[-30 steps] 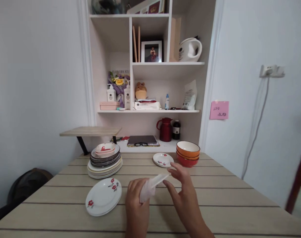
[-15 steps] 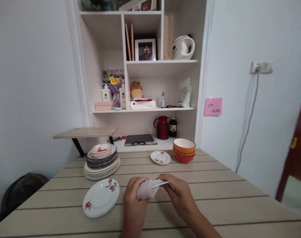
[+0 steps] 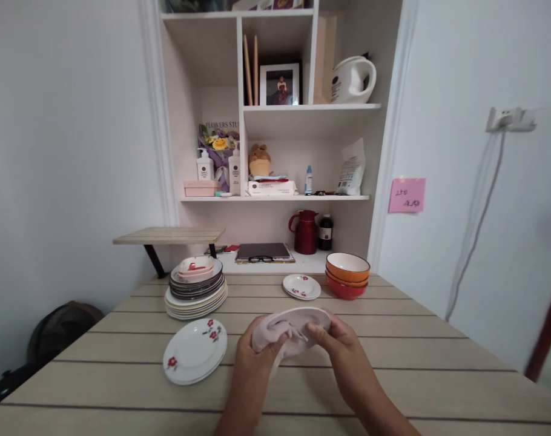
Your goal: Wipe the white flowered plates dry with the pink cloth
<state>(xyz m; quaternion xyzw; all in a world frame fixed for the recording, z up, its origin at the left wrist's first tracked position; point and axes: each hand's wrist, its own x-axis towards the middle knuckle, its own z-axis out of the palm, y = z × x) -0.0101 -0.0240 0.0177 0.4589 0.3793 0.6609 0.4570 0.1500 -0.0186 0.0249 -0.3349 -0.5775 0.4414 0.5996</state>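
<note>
Above the table, a small white plate (image 3: 315, 316) is tilted up with its underside or face toward me; which one I cannot tell. Gripping its right edge, my right hand (image 3: 350, 363) has the thumb pressed on the near side. My left hand (image 3: 252, 369) closes around a pale pinkish-white cloth (image 3: 273, 332), which is bunched against the plate's left part and covers much of it. To the left lie larger white plates with red flowers (image 3: 194, 354), stacked. Beyond my hands, small flowered plates (image 3: 298, 286) sit in a low stack.
A tall stack of mixed plates (image 3: 196, 297) with small square dishes on top stands at left. Orange and red bowls (image 3: 347, 278) are stacked at right. Behind are a laptop (image 3: 263, 251), a red jug (image 3: 306, 233) and a small raised shelf (image 3: 169, 235).
The plate has turned from nearly edge-on to showing its broad side. The cloth now spreads over it, both thumbs have come to the near side, and the view has shifted left.
</note>
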